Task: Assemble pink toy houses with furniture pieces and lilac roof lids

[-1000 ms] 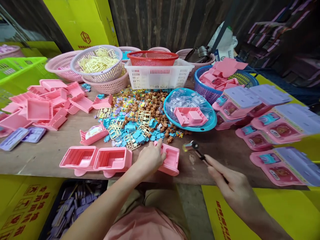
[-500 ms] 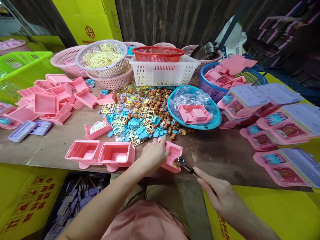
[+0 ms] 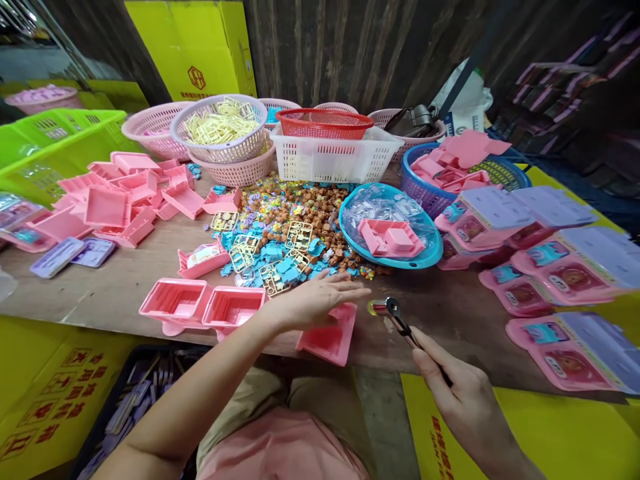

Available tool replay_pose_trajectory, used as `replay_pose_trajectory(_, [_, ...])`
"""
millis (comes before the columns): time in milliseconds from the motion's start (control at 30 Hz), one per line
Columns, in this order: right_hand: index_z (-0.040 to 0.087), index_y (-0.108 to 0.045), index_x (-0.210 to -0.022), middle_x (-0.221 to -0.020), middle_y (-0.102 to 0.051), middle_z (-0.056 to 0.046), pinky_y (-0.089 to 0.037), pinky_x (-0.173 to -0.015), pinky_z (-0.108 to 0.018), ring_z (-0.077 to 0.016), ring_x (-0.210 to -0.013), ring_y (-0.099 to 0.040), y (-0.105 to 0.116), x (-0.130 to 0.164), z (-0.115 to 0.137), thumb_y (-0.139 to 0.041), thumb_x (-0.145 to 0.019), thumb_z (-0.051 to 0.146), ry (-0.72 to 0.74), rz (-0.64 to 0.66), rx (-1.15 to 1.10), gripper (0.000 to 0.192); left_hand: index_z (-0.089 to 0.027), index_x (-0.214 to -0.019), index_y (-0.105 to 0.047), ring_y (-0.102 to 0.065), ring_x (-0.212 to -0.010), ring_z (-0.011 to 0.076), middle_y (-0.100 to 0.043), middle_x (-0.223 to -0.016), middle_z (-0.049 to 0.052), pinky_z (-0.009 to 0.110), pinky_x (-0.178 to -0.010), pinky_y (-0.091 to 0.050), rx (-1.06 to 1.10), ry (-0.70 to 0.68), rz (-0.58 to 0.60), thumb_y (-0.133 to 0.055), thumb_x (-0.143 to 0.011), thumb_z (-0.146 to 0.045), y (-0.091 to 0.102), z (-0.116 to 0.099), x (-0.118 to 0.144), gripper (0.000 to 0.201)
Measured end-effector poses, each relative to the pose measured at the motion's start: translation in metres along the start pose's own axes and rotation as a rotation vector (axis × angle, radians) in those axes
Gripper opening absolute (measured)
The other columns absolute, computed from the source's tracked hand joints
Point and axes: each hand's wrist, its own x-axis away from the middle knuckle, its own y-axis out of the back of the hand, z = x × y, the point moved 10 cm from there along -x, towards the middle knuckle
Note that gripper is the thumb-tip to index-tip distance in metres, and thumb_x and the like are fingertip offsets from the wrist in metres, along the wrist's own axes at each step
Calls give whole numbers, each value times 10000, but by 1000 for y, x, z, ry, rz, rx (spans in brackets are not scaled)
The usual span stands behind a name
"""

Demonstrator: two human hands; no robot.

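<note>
My left hand (image 3: 320, 300) is open, fingers stretched to the right, over a pink plastic shell (image 3: 330, 337) at the table's front edge. It hides the shell's far side, and contact is unclear. My right hand (image 3: 453, 383) is wrapped round the dark handle of a small hammer (image 3: 393, 308) with a shiny metal head and a yellowish tip. The hammer's head is held to the right of the shell, apart from it. Two pink hollow housings (image 3: 175, 303) stand side by side left of my left hand. Behind it lie loose blue pieces (image 3: 287, 270) and cream frames.
A turquoise basin (image 3: 433, 250) holds clear bags and a pink part. Assembled pink-and-purple toys (image 3: 570, 347) stand at the right. Pink trays (image 3: 107, 207) are heaped at the left. Baskets, including a white one (image 3: 335, 160), line the back. A dark crate (image 3: 135, 400) sits below the table.
My left hand has opened and flattened over the pink shell, which has turned and shifted slightly. My right hand has moved the hammer right, away from the shell. The view has shifted a little.
</note>
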Motion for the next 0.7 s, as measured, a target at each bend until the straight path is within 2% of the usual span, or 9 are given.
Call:
replay_pose_trajectory(100, [94, -656, -1097, -1032, -686, -95, -574, -727, -251, -225, -903, -681, -11, -2, -5, -413, -886, 297, -43, 33, 4, 381, -181, -1425, -243, -236, -1361, 336, -256, -1482, 177, 548, -1058, -231, -158, 435, -295, -649, -763, -361, 11, 12, 17, 797])
replay_pose_trajectory(167, [89, -655, -1097, -1035, -684, -100, -575, -725, -254, -226, -911, -679, -16, -4, -5, -403, -889, 303, -51, 52, -5, 390, -104, -1428, -211, -252, -1336, 410, -203, -1472, 267, 584, -1013, -282, -171, 649, -281, -705, -678, -464, -4, 17, 32, 967])
replay_pose_trajectory(200, [94, -652, -1102, -1047, -680, -97, -572, -738, -260, -225, -926, -674, -19, -6, -4, -397, -891, 301, -45, 64, -15, 390, -74, -1427, -195, -289, -1315, 424, -199, -1459, 299, 568, -988, -327, -156, 687, -228, -718, -655, -467, -14, 19, 36, 1012])
replay_pose_trajectory(267, [105, -644, -1117, -1078, -668, -93, -565, -767, -269, -222, -965, -659, -26, -8, -3, -386, -895, 289, -30, 86, -33, 387, -44, -1427, -157, -338, -1293, 412, -244, -1431, 323, 527, -976, -362, -129, 632, -103, -729, -641, -410, -29, 22, 38, 1039])
replay_pose_trajectory(367, [99, -626, -1142, -1117, -651, -103, -555, -796, -266, -216, -1009, -640, -37, -7, 0, -378, -905, 270, -15, 116, -53, 383, -77, -1439, -65, -230, -1359, 360, -278, -1436, 282, 557, -1059, -221, -153, 436, -28, -715, -626, -307, -31, 26, 41, 1066])
replay_pose_trajectory(433, [112, -614, -1162, -1123, -652, -100, -550, -808, -260, -207, -1015, -638, -46, -6, 3, -372, -913, 258, -13, 145, -72, 376, -104, -1441, 5, -188, -1377, 340, -261, -1453, 259, 593, -1070, -146, -160, 391, -54, -693, -634, -300, -27, 34, 46, 1085])
replay_pose_trajectory(533, [152, -603, -1183, -1122, -662, -76, -543, -831, -258, -188, -1008, -644, -52, -4, 13, -368, -920, 238, 10, 180, -103, 362, -87, -1433, 30, -308, -1331, 343, -355, -1402, 265, 626, -1060, -128, -154, 437, -165, -673, -641, -370, -24, 47, 51, 1097])
replay_pose_trajectory(600, [164, -592, -1199, -1130, -661, -68, -535, -850, -253, -181, -1012, -642, -45, -6, 22, -380, -918, 226, 43, 143, -116, 357, -52, -1425, -38, -382, -1284, 352, -417, -1353, 277, 624, -1065, -121, -159, 462, -222, -682, -612, -407, -26, 49, 51, 1096])
replay_pose_trajectory(700, [162, -558, -1241, -1143, -656, -77, -530, -865, -256, -185, -1018, -640, -32, -8, 32, -383, -912, 200, 99, 69, -116, 374, 2, -1375, -201, -408, -1257, 380, -422, -1335, 307, 609, -1079, -102, -169, 476, -227, -700, -552, -411, -32, 50, 48, 1048])
